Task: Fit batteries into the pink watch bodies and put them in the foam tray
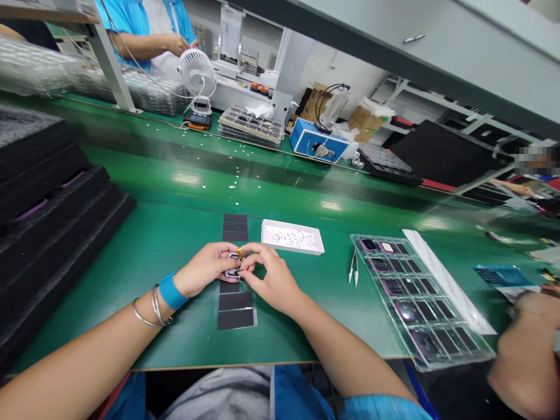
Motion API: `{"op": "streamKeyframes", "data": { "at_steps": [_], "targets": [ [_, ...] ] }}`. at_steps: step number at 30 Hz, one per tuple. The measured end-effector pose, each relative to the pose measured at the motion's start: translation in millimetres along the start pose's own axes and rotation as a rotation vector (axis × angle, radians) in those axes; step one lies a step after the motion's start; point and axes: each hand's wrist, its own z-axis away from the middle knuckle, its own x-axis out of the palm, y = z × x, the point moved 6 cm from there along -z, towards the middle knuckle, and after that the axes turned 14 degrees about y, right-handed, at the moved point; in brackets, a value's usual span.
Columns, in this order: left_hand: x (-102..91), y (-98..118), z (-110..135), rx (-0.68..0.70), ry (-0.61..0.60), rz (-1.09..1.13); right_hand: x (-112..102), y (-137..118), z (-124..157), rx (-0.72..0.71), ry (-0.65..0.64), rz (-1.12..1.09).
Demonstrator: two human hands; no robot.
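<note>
My left hand (205,269), with a blue band and metal bangles at the wrist, grips a small purple-framed device (233,272) that looks like an opened watch case. Dark and silvery parts show inside its frame. A yellow strip (239,253) stands up at its upper edge, beside the fingers of my right hand (272,280). My right thumb and fingertips are pinched together against the device's right side; what lies between them is too small to make out. Beneath both hands runs a clear sheet of black rectangular pieces (236,318), partly covered by them.
Just beyond my right hand is a white box (314,247) of tiny dark pieces. Tweezers (353,269) lie beside a clear compartment tray (415,321) of device parts. Black foam trays (56,233) are stacked at left. Co-workers sit opposite and at right, one forearm (527,350) near the tray.
</note>
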Motion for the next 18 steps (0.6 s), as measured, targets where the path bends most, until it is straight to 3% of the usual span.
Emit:
{"op": "streamKeyframes", "data": {
  "at_steps": [18],
  "targets": [
    [-0.1, -0.8, -0.5, 0.004, -0.008, 0.018, 2.3, -0.4, 0.6, -0.008, -0.002, 0.042]
  ]
}}
